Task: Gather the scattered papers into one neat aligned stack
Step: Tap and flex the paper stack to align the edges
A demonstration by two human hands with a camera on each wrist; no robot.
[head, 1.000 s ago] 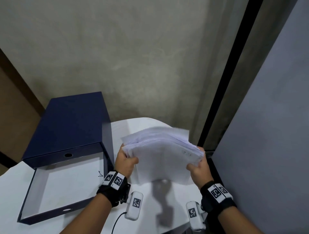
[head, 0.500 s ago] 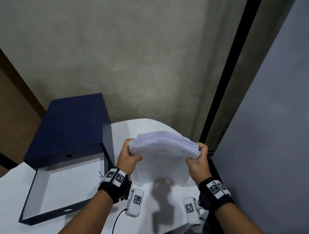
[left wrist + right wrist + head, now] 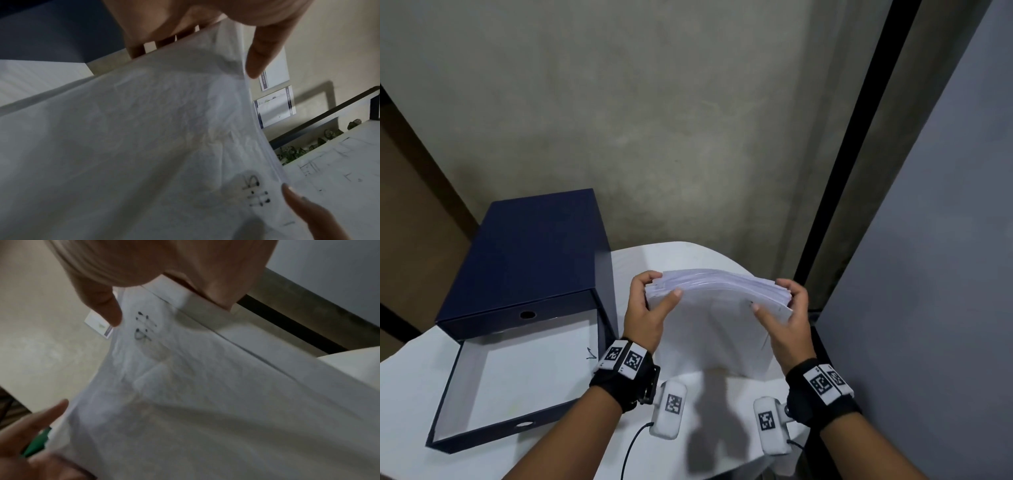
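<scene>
Compared with the frame a second earlier, when the sheets fanned loosely between the hands, the paper stack (image 3: pixel 717 308) now stands more nearly on edge, its top edges drawn closer together and bowed in a shallow arch. It is held above the white table (image 3: pixel 681 255), at about 3 o'clock from the open navy box file (image 3: pixel 534 260), whose white-lined lid lies flat toward 7 o'clock.

Left hand (image 3: pixel 649 310): fingers curled over the stack's left edge, thumb laid across the near face; it grips the papers. Right hand (image 3: pixel 787 317): fingers wrapped over the right edge, thumb on the near face by a small ink mark (image 3: pixel 144 326); it too grips the papers. The left wrist view shows the sheet edges (image 3: pixel 265 138) layered but slightly stepped, so alignment appears incomplete. Whether the lower edge touches the table cannot be told, as the near sheet hangs over it.

Step in hand, by judgement: jogging the stack square. To do it well, slacken both grips just enough for sheets to slide, let the lower edge drop onto the table in short taps, keep the palms flat against the side edges as guides, then turn the stack to 3 o'clock and tap the adjacent edge. Too tight a grip locks in the stepping; too loose lets the bowed sheets splay.
</scene>
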